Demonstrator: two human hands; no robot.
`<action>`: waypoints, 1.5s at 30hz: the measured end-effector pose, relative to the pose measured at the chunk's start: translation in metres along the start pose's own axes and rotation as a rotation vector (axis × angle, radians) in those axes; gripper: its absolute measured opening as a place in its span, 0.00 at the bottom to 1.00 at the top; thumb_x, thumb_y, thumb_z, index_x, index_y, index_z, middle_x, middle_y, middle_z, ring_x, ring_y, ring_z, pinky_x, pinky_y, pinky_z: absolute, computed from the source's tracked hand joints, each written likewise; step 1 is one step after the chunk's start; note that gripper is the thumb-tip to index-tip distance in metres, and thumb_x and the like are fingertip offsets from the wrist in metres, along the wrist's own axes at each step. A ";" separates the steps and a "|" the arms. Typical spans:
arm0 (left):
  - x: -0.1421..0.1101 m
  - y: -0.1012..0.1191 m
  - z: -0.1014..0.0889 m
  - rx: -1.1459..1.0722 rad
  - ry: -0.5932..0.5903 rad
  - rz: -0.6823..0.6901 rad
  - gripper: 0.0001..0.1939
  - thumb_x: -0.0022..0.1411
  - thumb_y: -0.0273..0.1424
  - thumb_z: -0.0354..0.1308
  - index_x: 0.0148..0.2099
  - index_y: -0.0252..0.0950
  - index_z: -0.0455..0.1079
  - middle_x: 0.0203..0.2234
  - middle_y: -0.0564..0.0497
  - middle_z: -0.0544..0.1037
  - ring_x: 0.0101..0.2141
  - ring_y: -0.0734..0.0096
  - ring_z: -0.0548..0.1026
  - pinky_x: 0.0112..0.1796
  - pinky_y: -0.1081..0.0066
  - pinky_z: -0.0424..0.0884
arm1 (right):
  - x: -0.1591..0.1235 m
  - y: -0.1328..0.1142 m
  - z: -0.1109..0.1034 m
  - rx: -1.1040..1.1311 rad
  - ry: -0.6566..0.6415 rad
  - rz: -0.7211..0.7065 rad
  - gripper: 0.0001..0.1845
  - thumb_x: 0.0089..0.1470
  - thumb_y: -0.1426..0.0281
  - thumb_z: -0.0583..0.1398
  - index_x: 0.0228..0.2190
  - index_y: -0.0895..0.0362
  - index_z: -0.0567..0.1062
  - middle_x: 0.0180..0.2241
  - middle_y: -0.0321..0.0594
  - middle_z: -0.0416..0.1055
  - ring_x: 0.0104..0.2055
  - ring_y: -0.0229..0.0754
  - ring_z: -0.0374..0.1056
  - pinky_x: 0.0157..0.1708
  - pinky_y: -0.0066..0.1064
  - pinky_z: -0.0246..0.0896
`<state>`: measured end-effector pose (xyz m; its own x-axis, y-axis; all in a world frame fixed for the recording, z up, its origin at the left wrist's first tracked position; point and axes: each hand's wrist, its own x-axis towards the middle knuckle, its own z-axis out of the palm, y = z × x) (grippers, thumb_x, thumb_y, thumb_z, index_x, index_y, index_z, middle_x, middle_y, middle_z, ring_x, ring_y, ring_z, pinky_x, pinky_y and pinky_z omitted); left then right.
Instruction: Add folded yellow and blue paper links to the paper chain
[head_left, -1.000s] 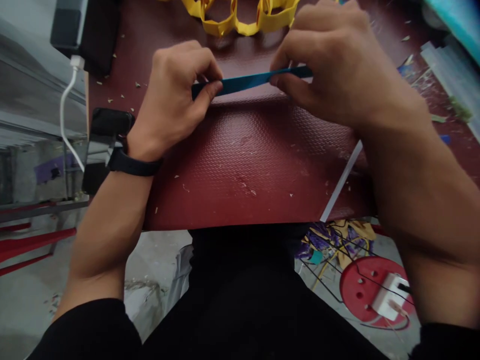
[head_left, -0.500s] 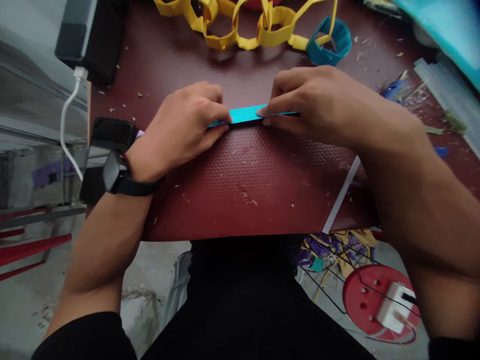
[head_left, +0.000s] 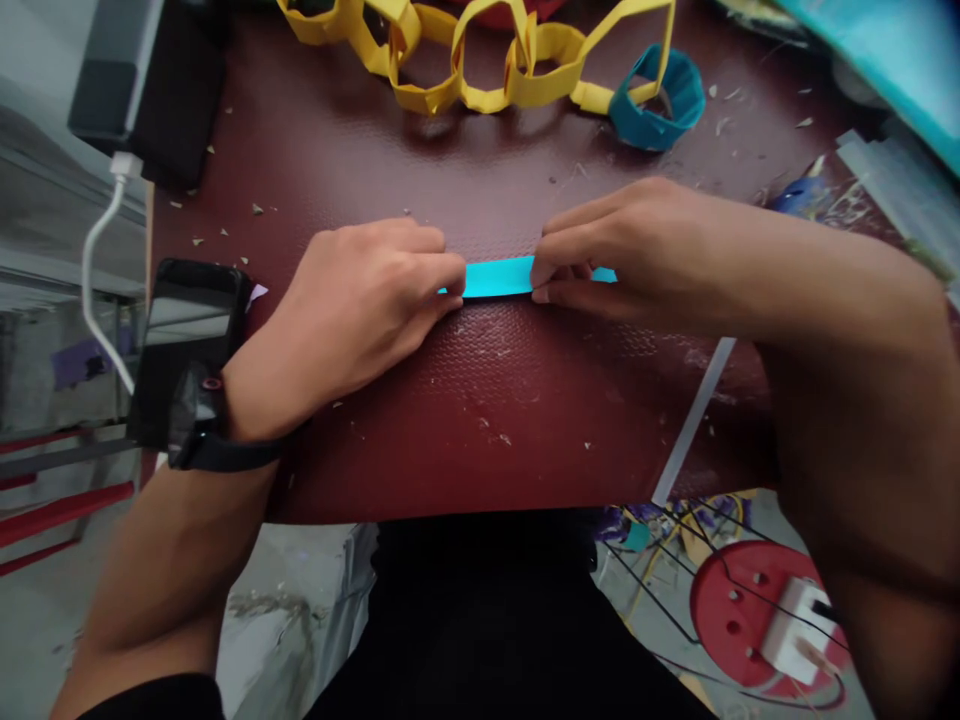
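Observation:
A bright turquoise paper strip [head_left: 499, 278] stretches sideways between my two hands, just above or on the dark red tabletop. My left hand [head_left: 379, 290] pinches its left end between thumb and fingers. Toward the other end, my right hand [head_left: 611, 255] grips the strip the same way, and a short piece of it shows past the fingers. Beyond the hands lies a chain of yellow paper loops [head_left: 544, 75]. A teal paper ring [head_left: 658, 100] is linked at the chain's right end.
A black phone [head_left: 191, 325] lies beside my left wrist, and a black box [head_left: 150, 90] with a white cable [head_left: 94, 250] stands behind it. A pale strip [head_left: 694, 420] lies near the front edge. Turquoise sheets [head_left: 900, 60] are at the far right; a red stool [head_left: 735, 600] is below.
The whole scene sits a little lower in view. The turquoise strip now shows its face more flatly and lies more level, with both hands still pinching it.

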<state>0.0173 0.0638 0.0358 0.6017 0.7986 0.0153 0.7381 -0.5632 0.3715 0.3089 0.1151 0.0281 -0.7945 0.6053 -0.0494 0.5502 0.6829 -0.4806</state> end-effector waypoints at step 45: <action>-0.027 0.078 0.046 0.433 0.022 -0.029 0.48 0.86 0.56 0.52 0.78 0.10 0.63 0.75 0.17 0.70 0.72 0.23 0.73 0.73 0.35 0.64 | -0.013 -0.028 0.015 -0.423 0.066 0.202 0.19 0.82 0.69 0.50 0.38 0.54 0.74 0.36 0.45 0.74 0.39 0.52 0.66 0.42 0.42 0.43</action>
<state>0.0726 -0.0117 0.0212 0.5757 0.8170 0.0321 0.8173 -0.5739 -0.0519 0.2999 0.0820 0.0290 -0.6504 0.7584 -0.0423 0.7592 0.6473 -0.0678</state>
